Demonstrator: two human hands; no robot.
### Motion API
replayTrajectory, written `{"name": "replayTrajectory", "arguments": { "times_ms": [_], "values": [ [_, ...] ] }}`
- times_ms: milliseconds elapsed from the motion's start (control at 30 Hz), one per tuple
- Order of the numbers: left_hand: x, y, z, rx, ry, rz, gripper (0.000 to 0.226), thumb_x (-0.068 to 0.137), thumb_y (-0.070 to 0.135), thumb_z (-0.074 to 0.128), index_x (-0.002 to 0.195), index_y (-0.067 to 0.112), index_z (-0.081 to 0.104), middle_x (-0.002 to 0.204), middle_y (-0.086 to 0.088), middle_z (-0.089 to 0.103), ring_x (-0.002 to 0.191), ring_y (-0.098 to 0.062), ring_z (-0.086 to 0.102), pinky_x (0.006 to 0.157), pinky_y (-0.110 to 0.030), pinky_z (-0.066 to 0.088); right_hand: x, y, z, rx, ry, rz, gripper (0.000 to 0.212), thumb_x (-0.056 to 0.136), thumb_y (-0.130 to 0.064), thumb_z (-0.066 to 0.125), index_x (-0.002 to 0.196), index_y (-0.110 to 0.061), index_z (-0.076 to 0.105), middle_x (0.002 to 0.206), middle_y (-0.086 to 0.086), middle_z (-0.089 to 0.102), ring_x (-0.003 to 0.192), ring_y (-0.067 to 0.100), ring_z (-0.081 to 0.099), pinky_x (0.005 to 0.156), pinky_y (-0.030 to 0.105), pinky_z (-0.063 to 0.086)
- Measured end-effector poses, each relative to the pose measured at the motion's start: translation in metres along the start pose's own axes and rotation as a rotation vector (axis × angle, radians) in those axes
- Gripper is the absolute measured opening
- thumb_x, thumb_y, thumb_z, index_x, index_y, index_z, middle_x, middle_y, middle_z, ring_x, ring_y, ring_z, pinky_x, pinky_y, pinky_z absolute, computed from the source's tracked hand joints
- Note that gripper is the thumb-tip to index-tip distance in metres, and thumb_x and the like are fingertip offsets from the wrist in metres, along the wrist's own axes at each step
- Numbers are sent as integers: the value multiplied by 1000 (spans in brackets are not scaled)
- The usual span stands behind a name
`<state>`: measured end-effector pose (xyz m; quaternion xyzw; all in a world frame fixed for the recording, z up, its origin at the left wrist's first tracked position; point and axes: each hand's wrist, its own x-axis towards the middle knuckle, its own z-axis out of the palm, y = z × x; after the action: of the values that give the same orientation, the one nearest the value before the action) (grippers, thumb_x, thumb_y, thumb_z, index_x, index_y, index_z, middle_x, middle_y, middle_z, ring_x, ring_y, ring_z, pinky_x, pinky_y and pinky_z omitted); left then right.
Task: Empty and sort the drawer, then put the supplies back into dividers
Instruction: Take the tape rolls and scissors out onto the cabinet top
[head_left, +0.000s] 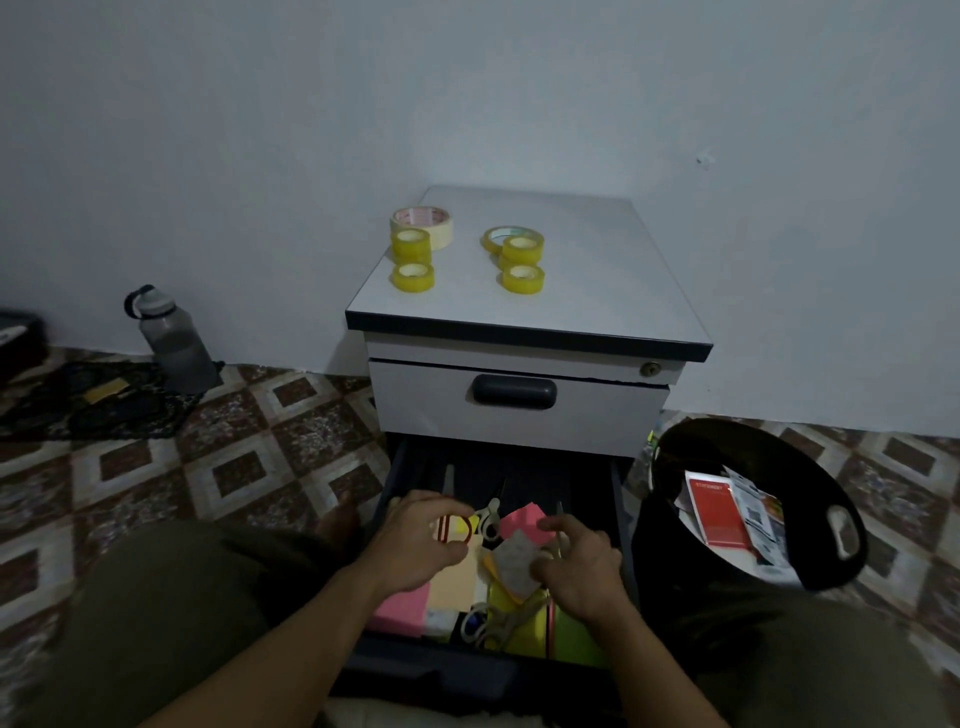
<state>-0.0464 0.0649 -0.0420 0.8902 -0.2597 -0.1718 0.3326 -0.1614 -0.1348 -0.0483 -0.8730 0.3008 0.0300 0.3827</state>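
Far left: water bottle (174, 343) upright against the wall, at the edge of a dark mat (78, 410).

Cabinet (597, 280), centre. On its top are two clusters of tape rolls (410, 245), well apart from each other: three rolls at left, three at right. Upper drawer (431, 410) is closed. The open drawer (441, 675) below it is pulled out toward the person and still holds supplies.

Left hand (415, 543): over the drawer's left half, fingers curled inward. A red loop (465, 527), apparently a rubber band, sits at the fingertips and is gripped between thumb and fingers. Under the wrist lies a pink pad (400, 608), with a peach pad (452, 577) just beside it.

Between the hands: white-handled scissors (488, 517) and a pink note (522, 519), both lying in the drawer.

Right hand (579, 569): over the drawer's right half, fingers bent and slightly spread, index finger reaching forward. The thumb meets the right edge of a grey scrap (511, 564). Cannot tell whether the scrap is pinched or only touched. Yellow-green sheets (576, 642) lie below this hand, and a second pair of scissors (493, 621) lies near the drawer front.

Far right: black bin (831, 566) on the floor just beside the cabinet, holding a red card (719, 512) and printed papers.
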Motion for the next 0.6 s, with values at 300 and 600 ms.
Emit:
{"name": "replayTrajectory", "arguments": {
  "times_ms": [300, 600],
  "values": [
    [-43, 56, -69, -33, 75, 193, 39, 78, 42, 78, 115, 46, 65, 126, 14, 50, 116, -5, 49, 99, -25, 46, -52, -46, -54, 97, 47, -246, 40, 70, -34, 74, 108, -41, 62, 115, 2, 47, 112, 34, 50, 99, 42, 46],
    [-68, 126, -130, -102, 147, 306, 47, 60, 59, 70, 107, 53, 68, 119, 30, 53, 112, 9, 51, 94, -20, 45, -87, -94, -137, 168, 146, -453, 39, 78, -22, 76, 111, -40, 62, 114, -11, 44, 95, 4, 54, 75, 11, 48]
  ]
}}
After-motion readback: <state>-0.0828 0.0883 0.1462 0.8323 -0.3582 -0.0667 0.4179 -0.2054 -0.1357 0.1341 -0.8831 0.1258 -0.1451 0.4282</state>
